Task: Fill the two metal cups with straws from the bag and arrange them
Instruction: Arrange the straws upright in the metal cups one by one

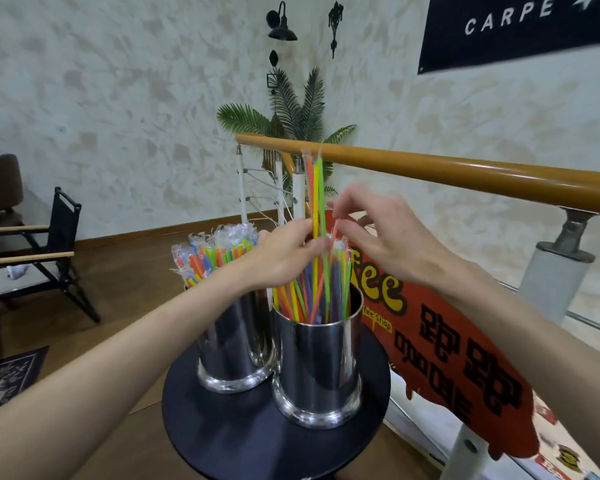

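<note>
Two shiny metal cups stand on a small round black table (243, 441). The left cup (234, 344) is packed with wrapped coloured straws (212, 254). The right cup (317, 362) holds a looser bunch of coloured straws (305, 299). My left hand (284, 258) is over the right cup, fingers pinched on a few raised straws (316, 192) that stick up well above the others. My right hand (388, 244) is just to the right of them, thumb and forefinger closing on the tip of an orange straw. No bag is in view.
An orange handrail (465, 174) on white posts runs behind the cups, with a red coffee-shop banner (458, 355) hung below it. A folding chair (39, 251) stands at the left on the wooden floor. A palm plant (298, 109) is at the wall.
</note>
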Tool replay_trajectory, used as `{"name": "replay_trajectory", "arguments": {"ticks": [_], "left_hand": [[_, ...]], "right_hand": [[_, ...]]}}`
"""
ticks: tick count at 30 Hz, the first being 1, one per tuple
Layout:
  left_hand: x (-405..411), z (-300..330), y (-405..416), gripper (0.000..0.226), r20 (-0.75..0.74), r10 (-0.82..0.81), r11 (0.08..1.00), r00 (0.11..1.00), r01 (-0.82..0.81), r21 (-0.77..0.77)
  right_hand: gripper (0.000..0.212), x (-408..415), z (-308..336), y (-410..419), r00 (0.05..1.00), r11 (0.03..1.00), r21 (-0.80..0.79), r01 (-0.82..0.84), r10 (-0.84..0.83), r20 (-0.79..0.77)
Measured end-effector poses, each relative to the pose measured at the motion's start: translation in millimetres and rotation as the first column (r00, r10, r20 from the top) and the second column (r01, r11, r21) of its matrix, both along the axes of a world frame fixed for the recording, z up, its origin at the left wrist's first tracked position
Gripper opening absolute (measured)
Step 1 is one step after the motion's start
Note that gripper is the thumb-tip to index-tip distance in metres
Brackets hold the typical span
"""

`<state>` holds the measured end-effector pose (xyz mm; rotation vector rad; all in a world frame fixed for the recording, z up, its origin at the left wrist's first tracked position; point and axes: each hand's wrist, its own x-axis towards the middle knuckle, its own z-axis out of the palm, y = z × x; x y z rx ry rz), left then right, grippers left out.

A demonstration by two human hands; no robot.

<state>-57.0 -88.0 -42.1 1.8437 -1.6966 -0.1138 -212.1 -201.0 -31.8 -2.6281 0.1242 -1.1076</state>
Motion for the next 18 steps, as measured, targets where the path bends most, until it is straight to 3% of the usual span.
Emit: {"name": "replay_trajectory", "arguments": {"ticks": [2,5,13,18], "left_hand": [[2,8,0,0.032,0.028,0.003,1.000,1.000,-0.002,-0.020],[4,18,5,0.046,-0.028,-0.064,0.996,0.998,0.062,-0.060],[7,29,18,0.024,-0.309,-0.184,0.973,0.933,0.128,-0.193],[8,33,21,0.022,-0.343,-0.210,0.977,0.915,0.180,-0.117]], "right_hand": [[0.039,1,0,-1,0.991,0.985,-0.172,-0.005,-0.018,-0.131],[0.063,4,0,-2,0.986,0.976,-0.215,-0.036,0.000,-0.165],[0.064,14,-2,10,0.993,0.986,-0.120,-0.120,0.119,-0.009],[0.061,14,-2,9,0.991,0.988,-0.079,-0.133,0.134,0.001]]}}
